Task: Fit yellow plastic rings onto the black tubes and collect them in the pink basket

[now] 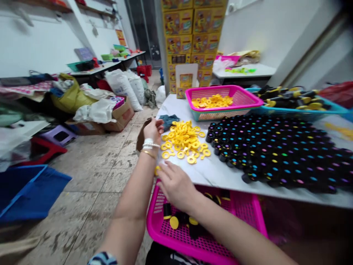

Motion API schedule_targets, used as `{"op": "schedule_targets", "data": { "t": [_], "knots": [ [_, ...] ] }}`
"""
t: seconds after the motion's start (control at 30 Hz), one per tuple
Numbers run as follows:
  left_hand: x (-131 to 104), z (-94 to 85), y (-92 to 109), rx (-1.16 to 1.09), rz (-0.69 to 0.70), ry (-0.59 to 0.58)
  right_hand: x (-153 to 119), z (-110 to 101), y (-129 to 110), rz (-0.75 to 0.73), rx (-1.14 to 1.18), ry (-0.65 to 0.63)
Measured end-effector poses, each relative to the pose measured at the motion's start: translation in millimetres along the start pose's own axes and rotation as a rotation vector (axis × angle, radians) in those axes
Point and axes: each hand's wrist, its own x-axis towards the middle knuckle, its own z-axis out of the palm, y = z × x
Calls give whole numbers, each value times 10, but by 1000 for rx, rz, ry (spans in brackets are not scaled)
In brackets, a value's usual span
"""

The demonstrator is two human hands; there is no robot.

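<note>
My left hand, with bracelets at the wrist, is over the table's left edge, its fingers loosely bent and slightly apart. Nothing shows in it. Just right of it lies a heap of yellow plastic ring pieces with short tabs. Lower down, my right hand is at the table's front corner, its fingertips closed on a small yellow piece, partly hidden. Under that hand a pink basket holds several black cylinders with yellow caps.
Black cylinders with coloured dots stand in rows across the table's right. Behind are a pink basket of yellow pieces and a blue basket of black-and-yellow parts. Yellow boxes are stacked at the back. A blue bin stands left.
</note>
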Motion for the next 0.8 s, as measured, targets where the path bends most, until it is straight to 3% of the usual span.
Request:
{"op": "schedule_targets", "data": {
  "t": [0.1,0.2,0.33,0.43,0.53,0.6,0.7,0.8],
  "knots": [
    [-13,-48,18,-63,26,26,34,134,-47,15,-65,-60],
    [-73,-50,41,-53,103,52,92,126,-32,91,-110,-69],
    [-497,38,127,94,273,-7,120,-26,4,70,-86,-131],
    [-1010,-39,219,328,435,-140,-147,-279,96,79,10,-197],
    [-1240,-273,244,702,689,-259,-722,-624,182,379,286,-166],
    [-1106,-378,177,814,790,-204,-1145,-841,227,692,491,-125],
    [-650,-309,-9,927,659,-166,-1631,-1055,284,962,662,-160],
    [-318,13,-200,1076,547,-407,-1914,-1103,303,1024,642,-107]
  ]
}}
